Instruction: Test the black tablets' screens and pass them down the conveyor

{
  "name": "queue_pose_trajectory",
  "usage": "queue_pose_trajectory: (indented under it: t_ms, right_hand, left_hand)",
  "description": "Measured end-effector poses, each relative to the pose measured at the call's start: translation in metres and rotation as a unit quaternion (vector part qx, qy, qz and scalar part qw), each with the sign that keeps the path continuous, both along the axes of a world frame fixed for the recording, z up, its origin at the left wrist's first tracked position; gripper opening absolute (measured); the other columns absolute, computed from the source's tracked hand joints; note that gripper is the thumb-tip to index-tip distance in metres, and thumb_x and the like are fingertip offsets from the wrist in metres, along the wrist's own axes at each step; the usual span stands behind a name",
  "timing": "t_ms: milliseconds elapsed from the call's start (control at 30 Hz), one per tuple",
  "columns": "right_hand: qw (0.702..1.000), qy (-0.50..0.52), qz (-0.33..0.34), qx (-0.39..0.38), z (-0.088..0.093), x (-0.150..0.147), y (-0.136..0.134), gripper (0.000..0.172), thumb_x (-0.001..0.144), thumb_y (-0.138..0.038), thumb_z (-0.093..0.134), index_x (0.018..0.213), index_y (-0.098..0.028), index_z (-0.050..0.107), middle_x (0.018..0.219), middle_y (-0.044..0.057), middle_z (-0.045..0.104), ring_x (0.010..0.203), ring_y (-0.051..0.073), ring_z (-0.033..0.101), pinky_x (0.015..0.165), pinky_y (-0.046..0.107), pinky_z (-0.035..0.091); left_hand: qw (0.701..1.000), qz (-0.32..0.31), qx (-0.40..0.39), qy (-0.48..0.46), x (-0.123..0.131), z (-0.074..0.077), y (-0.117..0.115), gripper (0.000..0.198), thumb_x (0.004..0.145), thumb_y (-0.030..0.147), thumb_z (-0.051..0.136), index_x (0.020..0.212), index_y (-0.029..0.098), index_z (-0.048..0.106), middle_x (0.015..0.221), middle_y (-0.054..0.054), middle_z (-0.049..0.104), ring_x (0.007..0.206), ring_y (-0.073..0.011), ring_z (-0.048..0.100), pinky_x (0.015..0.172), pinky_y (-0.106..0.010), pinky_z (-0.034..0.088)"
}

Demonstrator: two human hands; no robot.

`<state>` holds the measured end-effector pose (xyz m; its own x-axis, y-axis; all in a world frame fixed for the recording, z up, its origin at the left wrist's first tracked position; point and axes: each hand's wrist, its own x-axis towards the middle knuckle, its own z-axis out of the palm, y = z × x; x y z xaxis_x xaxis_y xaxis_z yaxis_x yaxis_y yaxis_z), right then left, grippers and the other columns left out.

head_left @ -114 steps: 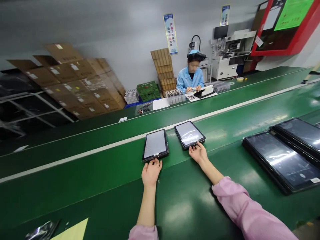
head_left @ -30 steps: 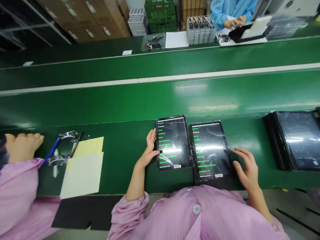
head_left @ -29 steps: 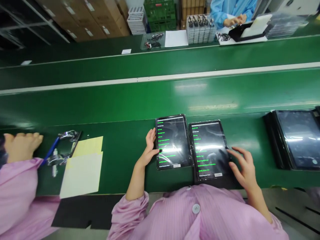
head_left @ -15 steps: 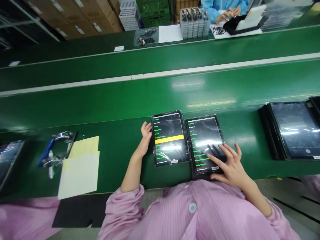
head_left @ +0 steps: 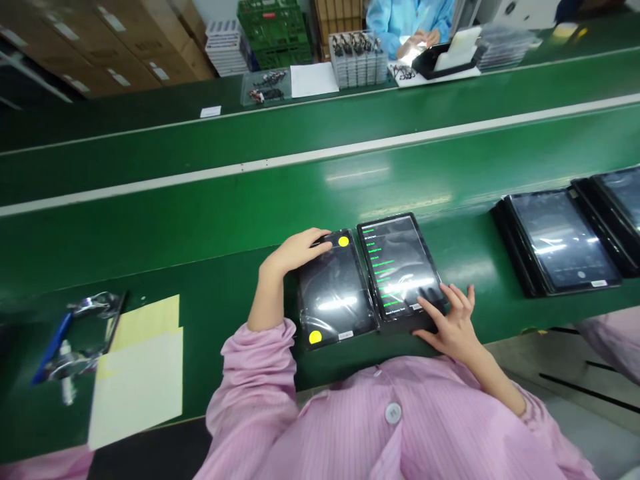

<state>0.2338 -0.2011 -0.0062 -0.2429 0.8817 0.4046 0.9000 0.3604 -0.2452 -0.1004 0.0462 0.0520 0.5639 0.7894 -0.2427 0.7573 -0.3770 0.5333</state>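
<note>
**Left fingers (head_left: 311, 237) across the top of the left tablet (head_left: 335, 287), right fingers (head_left: 431, 313) at the lower edge of the right tablet (head_left: 397, 260)**

The left fingers are stretched out and unclenched, laid over the upper left corner of the left tablet, with the thumb tip over its screen; whether they press cannot be told. Just right of those fingertips a yellow disc (head_left: 343, 241) shows on the dark screen, and another lies diagonally opposite, nearer the wearer.

The right fingers are spread apart, gripping nothing. The index tip sits over the lower right part of the right tablet, near its white label (head_left: 417, 307); contact with the glass cannot be told. Up and left of that fingertip, the screen carries a list in small green lettering.

Both tablets lie flat between the two sets of fingers on the green tabletop (head_left: 220, 293), side by side. Right of the right fingers, well apart, is a dark stack topped by a tablet (head_left: 560, 240). Far left of the left fingers are a pale paper sheet (head_left: 140, 387), a yellow sheet (head_left: 147, 323) and a blue pen-like item (head_left: 53, 347). Well beyond the fingers, a co-worker in blue sleeves (head_left: 383, 27) sits by a black stand (head_left: 425, 63) and stacked trays (head_left: 357, 70).
</note>
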Motion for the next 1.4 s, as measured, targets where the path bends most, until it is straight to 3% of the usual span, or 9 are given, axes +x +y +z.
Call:
queue_pose_trajectory:
  t_ms: [233,367,533,600,733,900,1200,1333,1400]
  right_hand:
    - [0.998,-0.016,0.047,-0.028,0.023,0.015,0.031,0.083,0.081,-0.068,0.069,0.151,-0.036,0.039,0.153,0.012,0.022,0.134,0.047,0.029,0.112,0.075,0.011]
    - [0.999,-0.014,0.035,-0.004,0.035,0.015,0.047,0.077,0.090,-0.069,0.054,0.154,-0.033,0.032,0.153,0.014,0.021,0.133,0.045,0.031,0.111,0.074,0.016]
    - [0.998,-0.023,0.054,0.028,0.041,0.001,0.067,0.069,0.097,-0.065,0.044,0.155,-0.032,0.030,0.152,0.014,0.023,0.132,0.043,0.034,0.112,0.072,0.017]
    - [0.997,-0.020,0.058,0.041,0.043,-0.005,0.072,0.065,0.099,-0.062,0.041,0.155,-0.032,0.030,0.151,0.014,0.025,0.131,0.042,0.035,0.112,0.072,0.017]
    - [0.997,-0.019,0.064,0.040,0.043,-0.010,0.074,0.061,0.101,-0.057,0.040,0.155,-0.033,0.030,0.148,0.013,0.031,0.128,0.040,0.038,0.112,0.070,0.017]
    - [0.998,-0.018,0.050,0.028,0.037,-0.003,0.068,0.057,0.102,-0.053,0.038,0.155,-0.034,0.028,0.143,0.014,0.036,0.127,0.039,0.039,0.111,0.070,0.018]
    - [0.999,-0.029,0.039,0.002,0.037,-0.007,0.072,0.053,0.102,-0.052,0.037,0.153,-0.035,0.032,0.146,0.013,0.033,0.129,0.038,0.037,0.111,0.070,0.019]
    - [0.998,-0.058,0.012,-0.038,0.035,-0.014,0.077,0.049,0.102,-0.054,0.038,0.147,-0.034,0.044,0.149,0.013,0.030,0.133,0.039,0.033,0.110,0.072,0.020]
    - [0.995,-0.077,0.001,-0.056,0.033,-0.018,0.080,0.047,0.101,-0.055,0.040,0.142,-0.034,0.050,0.150,0.013,0.029,0.134,0.040,0.031,0.109,0.074,0.019]
  left_hand:
    - [0.995,-0.081,0.039,0.045,-0.036,-0.006,-0.055,0.147,0.035,0.050,0.097,0.158,0.030,0.019,0.166,-0.020,-0.002,0.147,-0.0565,-0.004,0.102,-0.082,-0.008]
    - [0.992,-0.052,0.096,0.065,-0.027,-0.006,-0.084,0.114,0.044,0.030,0.099,0.145,0.041,0.046,0.168,-0.010,-0.001,0.148,-0.0538,-0.006,0.102,-0.085,-0.006]
    - [0.971,0.026,0.231,-0.059,-0.010,-0.014,-0.093,0.007,0.082,0.033,0.076,0.076,0.029,0.075,0.126,-0.002,0.069,0.134,-0.0359,0.048,0.114,-0.077,-0.002]
    - [0.952,0.104,0.246,-0.148,-0.009,-0.021,-0.101,0.026,0.094,0.038,0.059,0.075,0.025,0.070,0.081,0.001,0.075,0.090,-0.0217,0.070,0.117,-0.067,0.021]
    - [0.857,0.319,0.253,-0.317,-0.020,-0.029,-0.131,0.057,0.102,0.051,0.029,0.057,0.022,0.050,0.039,0.006,0.041,0.038,-0.0110,0.043,0.080,-0.038,0.056]
    - [0.873,0.364,0.183,-0.269,-0.036,-0.039,-0.169,0.055,0.098,0.053,0.037,0.052,0.023,0.037,0.053,0.001,0.043,0.051,-0.0134,0.044,0.059,-0.029,0.043]
    - [0.836,0.474,0.165,-0.224,-0.037,-0.072,-0.174,0.044,0.067,0.050,0.077,0.083,0.023,0.046,0.090,0.000,0.046,0.081,-0.0175,0.052,0.079,-0.033,0.047]
    - [0.777,0.515,0.177,-0.317,-0.053,-0.071,-0.178,0.044,0.085,0.067,0.048,0.090,0.023,0.046,0.087,-0.001,0.048,0.076,-0.0166,0.053,0.071,-0.031,0.047]
    - [0.793,0.486,0.177,-0.322,-0.055,-0.064,-0.185,0.042,0.093,0.062,0.037,0.090,0.022,0.049,0.082,-0.002,0.052,0.072,-0.0168,0.054,0.068,-0.030,0.047]
